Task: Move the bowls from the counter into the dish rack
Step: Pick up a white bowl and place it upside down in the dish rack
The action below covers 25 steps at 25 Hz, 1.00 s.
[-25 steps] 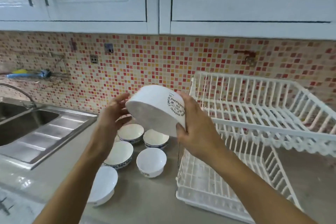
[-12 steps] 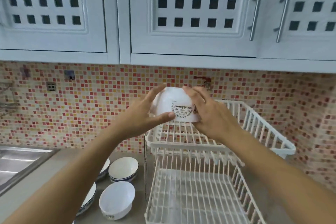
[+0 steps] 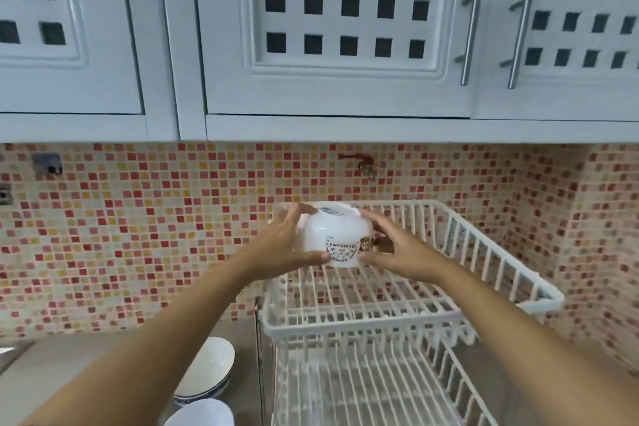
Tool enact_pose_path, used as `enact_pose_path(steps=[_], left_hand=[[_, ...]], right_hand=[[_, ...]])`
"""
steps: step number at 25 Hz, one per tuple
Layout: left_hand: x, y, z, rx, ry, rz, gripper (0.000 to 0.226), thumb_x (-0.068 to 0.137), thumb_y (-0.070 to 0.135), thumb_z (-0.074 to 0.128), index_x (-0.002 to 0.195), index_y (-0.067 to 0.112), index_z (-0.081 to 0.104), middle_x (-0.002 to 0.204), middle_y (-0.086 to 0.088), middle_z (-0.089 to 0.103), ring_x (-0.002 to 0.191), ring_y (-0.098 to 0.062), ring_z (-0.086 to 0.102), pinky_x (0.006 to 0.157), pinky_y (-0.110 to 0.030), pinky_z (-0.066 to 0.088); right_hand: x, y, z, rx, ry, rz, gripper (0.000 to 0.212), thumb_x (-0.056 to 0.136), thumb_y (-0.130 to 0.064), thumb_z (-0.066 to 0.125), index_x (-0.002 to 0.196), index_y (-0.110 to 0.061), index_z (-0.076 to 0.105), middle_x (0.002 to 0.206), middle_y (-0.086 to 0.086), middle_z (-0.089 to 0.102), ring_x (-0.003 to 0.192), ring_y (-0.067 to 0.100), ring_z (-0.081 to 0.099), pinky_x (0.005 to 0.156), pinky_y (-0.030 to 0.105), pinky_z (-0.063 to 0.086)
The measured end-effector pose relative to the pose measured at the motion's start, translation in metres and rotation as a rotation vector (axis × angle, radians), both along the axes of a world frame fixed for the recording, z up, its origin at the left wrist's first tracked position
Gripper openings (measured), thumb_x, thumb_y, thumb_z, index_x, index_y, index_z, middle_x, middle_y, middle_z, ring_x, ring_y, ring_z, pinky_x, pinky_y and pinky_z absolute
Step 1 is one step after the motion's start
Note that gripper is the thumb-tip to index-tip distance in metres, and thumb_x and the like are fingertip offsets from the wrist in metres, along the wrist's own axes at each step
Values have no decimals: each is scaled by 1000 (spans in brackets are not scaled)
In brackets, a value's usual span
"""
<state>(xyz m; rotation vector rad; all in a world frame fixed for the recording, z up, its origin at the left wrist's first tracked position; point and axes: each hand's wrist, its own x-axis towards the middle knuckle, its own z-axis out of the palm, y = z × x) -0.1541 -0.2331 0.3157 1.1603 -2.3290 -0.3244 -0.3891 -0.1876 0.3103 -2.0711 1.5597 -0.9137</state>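
Observation:
A white bowl (image 3: 333,235) with printed lettering is turned upside down over the back left corner of the upper tier of the white dish rack (image 3: 498,273). My left hand (image 3: 287,245) grips its left side and my right hand (image 3: 397,252) its right side. Whether the bowl's rim rests on the rack wires I cannot tell. Two more bowls stand on the counter at the lower left: a blue-rimmed one (image 3: 207,373) and a plain white one (image 3: 204,413), both partly cut off by my left arm.
The rack's lower tier (image 3: 363,391) lies below the upper one, with no dishes in it. Wall cabinets (image 3: 345,45) hang close overhead. The mosaic tile backsplash (image 3: 138,235) stands right behind the rack. A sink edge (image 3: 10,351) shows at far left.
Both hands carried the bowl from above the counter to the right, flipped it upside down, and lowered it into the back left of the rack's upper tier.

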Motion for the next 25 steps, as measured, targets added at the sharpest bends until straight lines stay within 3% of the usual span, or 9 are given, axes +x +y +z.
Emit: enact_pose_path(steps=[4,6,11,15,22,25], left_hand=[[-8,-21,-1,26,-242,-18,102,66,61,72,144,32,12,146,-13,38,123,-34,49,102,-46,41],[-12,-27,-4,-2,-374,-15,100,65,65,69,143,31,16,139,-12,48,118,-33,53,105,-47,38],[-24,-32,-11,-71,-576,21,101,68,67,65,145,23,15,139,-3,53,125,-30,51,117,-56,11],[-27,-35,-9,-40,-629,55,98,69,63,66,144,22,18,135,-7,55,122,-32,52,116,-54,15],[-37,-33,2,81,-652,115,102,68,54,75,144,18,17,135,-7,54,119,-29,54,104,-41,37],[-38,-29,3,111,-652,151,103,70,46,77,147,18,14,138,-8,52,123,-30,51,108,-43,33]], right_hand=[[3,-12,-10,94,49,-42,79,78,-29,74,140,-39,25,150,6,32,131,22,41,107,47,39],[6,-16,-14,136,113,-62,86,78,-25,75,144,-36,20,150,6,33,131,22,42,106,45,40],[10,-21,-21,210,237,-102,93,79,-22,74,148,-31,13,152,5,30,135,24,36,109,42,36],[12,-27,-17,230,370,-93,89,82,-27,70,148,-30,10,150,8,33,131,27,41,103,39,38],[10,-41,-9,223,513,-40,93,79,-38,71,147,-33,8,147,7,36,127,29,43,102,43,39],[5,-47,-10,238,567,1,99,76,-45,71,148,-33,3,147,9,38,126,29,44,101,42,40]])
